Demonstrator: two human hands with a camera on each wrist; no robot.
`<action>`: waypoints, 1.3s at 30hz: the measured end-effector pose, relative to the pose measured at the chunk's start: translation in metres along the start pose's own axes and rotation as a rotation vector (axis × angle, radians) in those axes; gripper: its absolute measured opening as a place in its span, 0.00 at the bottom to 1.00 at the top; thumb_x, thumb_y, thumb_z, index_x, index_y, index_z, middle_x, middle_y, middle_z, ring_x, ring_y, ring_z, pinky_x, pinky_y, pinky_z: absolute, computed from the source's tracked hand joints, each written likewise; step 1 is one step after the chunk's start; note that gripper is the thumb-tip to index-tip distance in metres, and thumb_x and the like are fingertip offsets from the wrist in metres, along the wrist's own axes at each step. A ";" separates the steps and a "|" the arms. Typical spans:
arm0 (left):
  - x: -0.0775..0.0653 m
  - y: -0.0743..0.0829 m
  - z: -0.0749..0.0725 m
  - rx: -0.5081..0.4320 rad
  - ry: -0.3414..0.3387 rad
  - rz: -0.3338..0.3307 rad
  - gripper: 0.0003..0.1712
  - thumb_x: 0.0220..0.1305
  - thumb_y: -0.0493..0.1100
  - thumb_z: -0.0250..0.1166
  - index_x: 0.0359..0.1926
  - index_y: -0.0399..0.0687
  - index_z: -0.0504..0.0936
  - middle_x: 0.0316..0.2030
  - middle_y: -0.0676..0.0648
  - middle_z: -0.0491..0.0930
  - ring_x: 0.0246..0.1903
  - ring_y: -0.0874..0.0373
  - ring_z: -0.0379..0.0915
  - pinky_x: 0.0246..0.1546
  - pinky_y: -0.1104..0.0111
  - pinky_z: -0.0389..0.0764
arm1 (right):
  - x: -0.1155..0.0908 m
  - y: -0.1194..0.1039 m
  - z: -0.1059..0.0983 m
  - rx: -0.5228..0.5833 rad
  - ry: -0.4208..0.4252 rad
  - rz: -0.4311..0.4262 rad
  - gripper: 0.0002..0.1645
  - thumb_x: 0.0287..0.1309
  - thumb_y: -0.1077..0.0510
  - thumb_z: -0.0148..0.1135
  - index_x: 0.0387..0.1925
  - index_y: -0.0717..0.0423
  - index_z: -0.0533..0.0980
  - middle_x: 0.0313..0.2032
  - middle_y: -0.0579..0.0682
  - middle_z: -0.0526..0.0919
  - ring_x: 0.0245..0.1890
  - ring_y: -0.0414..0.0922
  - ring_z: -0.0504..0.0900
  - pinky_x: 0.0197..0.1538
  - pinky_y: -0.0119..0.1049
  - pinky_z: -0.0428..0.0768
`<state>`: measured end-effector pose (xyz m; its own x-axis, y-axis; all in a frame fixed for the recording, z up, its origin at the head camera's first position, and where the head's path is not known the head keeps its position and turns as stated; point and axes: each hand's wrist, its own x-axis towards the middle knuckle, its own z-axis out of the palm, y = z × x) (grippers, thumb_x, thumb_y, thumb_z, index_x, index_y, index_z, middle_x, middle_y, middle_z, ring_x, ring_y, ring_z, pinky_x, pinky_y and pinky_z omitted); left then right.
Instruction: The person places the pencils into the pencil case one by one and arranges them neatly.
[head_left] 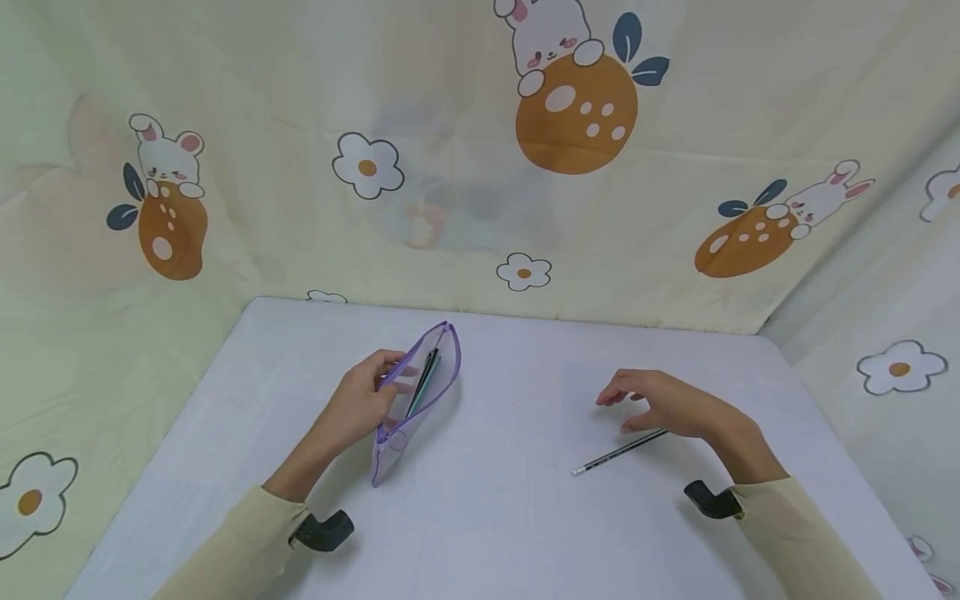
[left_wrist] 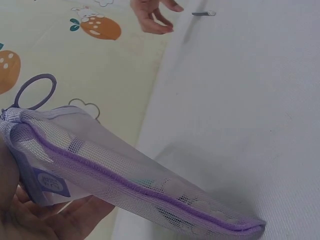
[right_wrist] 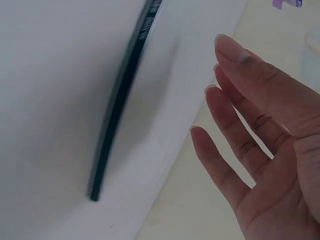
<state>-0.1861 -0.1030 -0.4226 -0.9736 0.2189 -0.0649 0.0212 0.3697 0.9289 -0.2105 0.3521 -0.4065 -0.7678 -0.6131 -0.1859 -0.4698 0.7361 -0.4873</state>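
My left hand (head_left: 360,400) grips a translucent mesh pencil pouch (head_left: 390,460) with purple zipper edging, its mouth spread wide at the top. Inside it lean a dark pen and a green pencil (head_left: 424,385). The left wrist view shows the pouch's mesh side (left_wrist: 112,160) and a purple loop (left_wrist: 54,86) at one end. On the table to the right lies a dark pencil (head_left: 618,452) with white lettering and a white eraser end. My right hand (head_left: 671,406) hovers by it, fingers loosely bent and holding nothing; the right wrist view shows the pencil (right_wrist: 122,95) beside the hand.
A white table (head_left: 510,525) with rounded back corners lies under both hands. Behind it and at the sides hangs a cream curtain (head_left: 450,75) with rabbit and flower prints. Black wrist cameras (head_left: 322,531) sit at both cuffs.
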 end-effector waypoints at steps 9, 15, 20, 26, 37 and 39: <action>0.000 0.001 0.003 0.009 0.003 -0.005 0.24 0.74 0.34 0.52 0.68 0.43 0.69 0.60 0.43 0.79 0.57 0.43 0.80 0.35 0.60 0.88 | -0.025 0.020 0.003 0.021 -0.026 0.103 0.22 0.53 0.60 0.77 0.50 0.48 0.81 0.48 0.42 0.83 0.51 0.49 0.80 0.56 0.50 0.81; 0.000 0.000 0.002 0.014 0.004 0.000 0.24 0.74 0.34 0.52 0.68 0.42 0.68 0.60 0.43 0.79 0.57 0.43 0.80 0.35 0.60 0.88 | -0.032 0.031 0.007 0.035 -0.037 0.145 0.20 0.52 0.61 0.77 0.47 0.48 0.82 0.44 0.42 0.83 0.48 0.47 0.79 0.52 0.43 0.82; 0.000 -0.001 0.001 0.021 0.007 0.009 0.24 0.74 0.34 0.52 0.68 0.42 0.68 0.60 0.43 0.79 0.57 0.43 0.80 0.35 0.60 0.88 | -0.033 0.038 0.010 0.047 -0.037 0.157 0.17 0.52 0.63 0.76 0.43 0.47 0.82 0.42 0.41 0.83 0.45 0.45 0.80 0.49 0.37 0.83; 0.000 -0.001 0.001 0.018 0.002 0.013 0.24 0.74 0.34 0.51 0.68 0.42 0.68 0.61 0.42 0.78 0.57 0.43 0.80 0.35 0.60 0.88 | -0.032 0.042 0.012 0.070 -0.049 0.159 0.15 0.53 0.67 0.73 0.38 0.46 0.83 0.38 0.41 0.82 0.42 0.41 0.80 0.44 0.32 0.82; 0.000 -0.002 0.002 0.018 0.005 0.005 0.24 0.74 0.34 0.51 0.68 0.43 0.68 0.60 0.43 0.79 0.57 0.43 0.80 0.36 0.60 0.88 | -0.028 0.036 0.013 0.077 -0.074 0.102 0.15 0.52 0.72 0.70 0.34 0.49 0.80 0.35 0.43 0.80 0.38 0.42 0.78 0.40 0.32 0.80; 0.000 -0.002 0.002 0.018 0.007 0.006 0.24 0.74 0.35 0.52 0.68 0.43 0.68 0.60 0.43 0.79 0.57 0.43 0.80 0.36 0.60 0.88 | -0.028 0.035 0.013 0.079 -0.074 0.105 0.15 0.52 0.72 0.70 0.34 0.50 0.79 0.35 0.43 0.80 0.37 0.42 0.77 0.39 0.32 0.79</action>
<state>-0.1861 -0.1020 -0.4251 -0.9749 0.2152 -0.0572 0.0308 0.3847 0.9225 -0.1997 0.3919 -0.4292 -0.7756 -0.5552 -0.3003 -0.3505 0.7744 -0.5267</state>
